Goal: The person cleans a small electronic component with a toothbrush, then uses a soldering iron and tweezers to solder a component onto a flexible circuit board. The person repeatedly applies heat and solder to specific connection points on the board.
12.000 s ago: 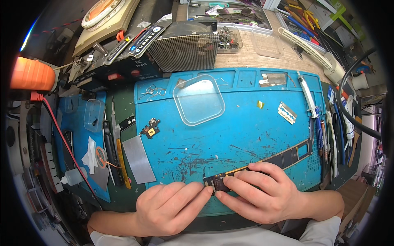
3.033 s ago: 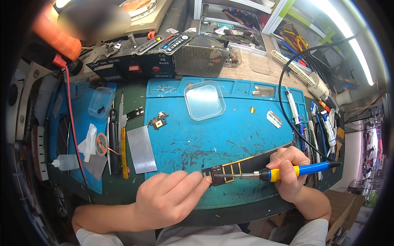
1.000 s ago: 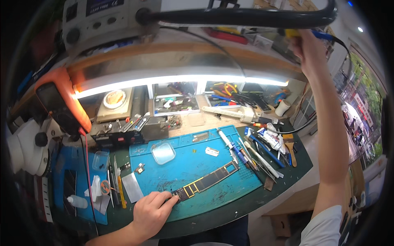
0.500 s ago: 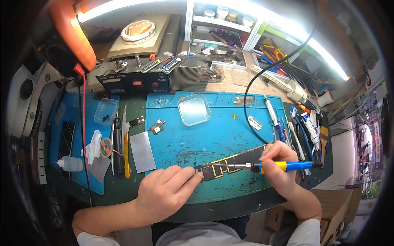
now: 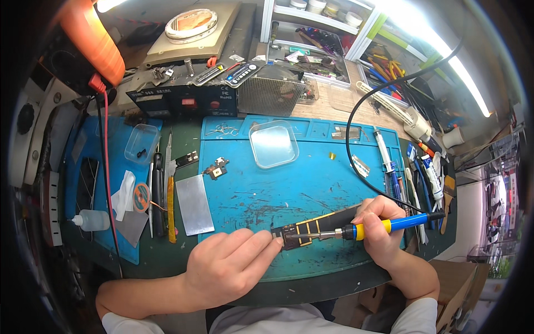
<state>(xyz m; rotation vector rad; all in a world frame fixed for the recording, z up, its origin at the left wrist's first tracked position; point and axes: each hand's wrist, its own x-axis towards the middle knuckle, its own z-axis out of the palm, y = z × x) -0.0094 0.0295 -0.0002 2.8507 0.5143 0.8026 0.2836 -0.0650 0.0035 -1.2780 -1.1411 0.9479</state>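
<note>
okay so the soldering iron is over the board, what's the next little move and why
Probably ease the soldering iron tip down onto the near end of the long black circuit board. The right hand holds it low over that end, and the left hand fingertips pin the board's edge.

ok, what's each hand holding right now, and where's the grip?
Right hand holds a soldering iron by its yellow-and-blue handle, tip on the long circuit board. Left hand grips nothing; its fingertips press the board's left end against the blue mat.
</note>
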